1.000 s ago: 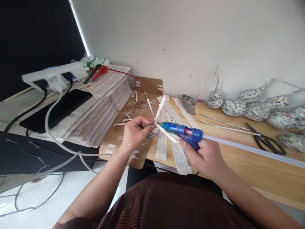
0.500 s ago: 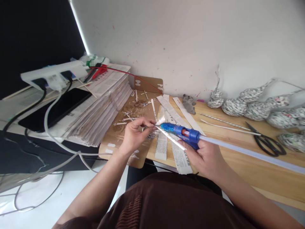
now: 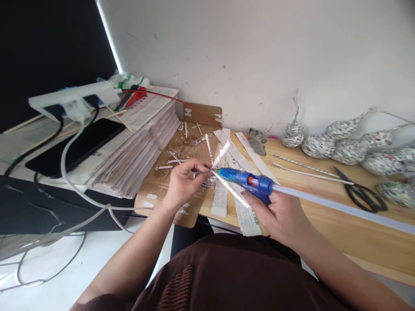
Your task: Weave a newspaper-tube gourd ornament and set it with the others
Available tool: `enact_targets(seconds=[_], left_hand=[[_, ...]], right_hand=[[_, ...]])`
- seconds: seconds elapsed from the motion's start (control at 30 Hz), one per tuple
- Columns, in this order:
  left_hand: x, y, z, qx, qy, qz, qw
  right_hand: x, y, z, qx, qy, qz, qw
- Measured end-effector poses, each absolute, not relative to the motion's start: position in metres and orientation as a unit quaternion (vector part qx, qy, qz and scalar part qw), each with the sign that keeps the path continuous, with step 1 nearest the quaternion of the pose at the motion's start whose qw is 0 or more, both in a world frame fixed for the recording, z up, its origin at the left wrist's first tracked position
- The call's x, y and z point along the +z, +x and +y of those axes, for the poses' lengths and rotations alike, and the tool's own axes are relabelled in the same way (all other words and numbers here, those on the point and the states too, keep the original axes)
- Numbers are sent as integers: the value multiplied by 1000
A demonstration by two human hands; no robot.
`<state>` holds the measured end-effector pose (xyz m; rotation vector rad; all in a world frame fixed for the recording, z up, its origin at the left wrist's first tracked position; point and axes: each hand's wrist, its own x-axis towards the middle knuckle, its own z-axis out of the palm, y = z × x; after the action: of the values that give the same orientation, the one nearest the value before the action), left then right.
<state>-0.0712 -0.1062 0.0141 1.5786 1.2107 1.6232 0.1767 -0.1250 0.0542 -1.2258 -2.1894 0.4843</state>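
Note:
A blue hot glue gun (image 3: pixel 244 178) with a long clear glue stick (image 3: pixel 340 211) out of its back is gripped in my right hand (image 3: pixel 282 216). Its nozzle points left, right at the fingertips of my left hand (image 3: pixel 188 181). Those fingers pinch a small woven newspaper piece (image 3: pixel 206 181), mostly hidden behind them. Thin rolled paper tubes fan out from it: one paper tube (image 3: pixel 222 153) to the upper right, another (image 3: pixel 208 147) upward, a third (image 3: pixel 231 190) down toward my right thumb.
Newspaper strips (image 3: pixel 220 201) and a littered cardboard sheet (image 3: pixel 194 218) lie beneath my hands. Black scissors (image 3: pixel 365 196) and woven gourd shapes (image 3: pixel 319 144) are at right. A newspaper stack (image 3: pixel 139 151) at left bears a phone (image 3: pixel 76 147) and a power strip (image 3: pixel 73 101).
The upper-right paper tube, blurred and short before, now stands out clearly, pointing up and right. Both hands and the glue gun hold nearly the same place.

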Motion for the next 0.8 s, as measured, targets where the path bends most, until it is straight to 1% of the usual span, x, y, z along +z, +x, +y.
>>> enact_targets(seconds=[0.47, 0.63, 0.8], left_hand=[[15, -70, -108, 596, 603, 452, 276], [16, -70, -109, 591, 617, 444, 269], [17, -68, -109, 580, 628, 445, 267]], right_hand=[[57, 175, -123, 110, -453, -848, 254], [66, 175, -125, 61, -455, -860, 224], [73, 178, -130, 9, -439, -871, 219]])
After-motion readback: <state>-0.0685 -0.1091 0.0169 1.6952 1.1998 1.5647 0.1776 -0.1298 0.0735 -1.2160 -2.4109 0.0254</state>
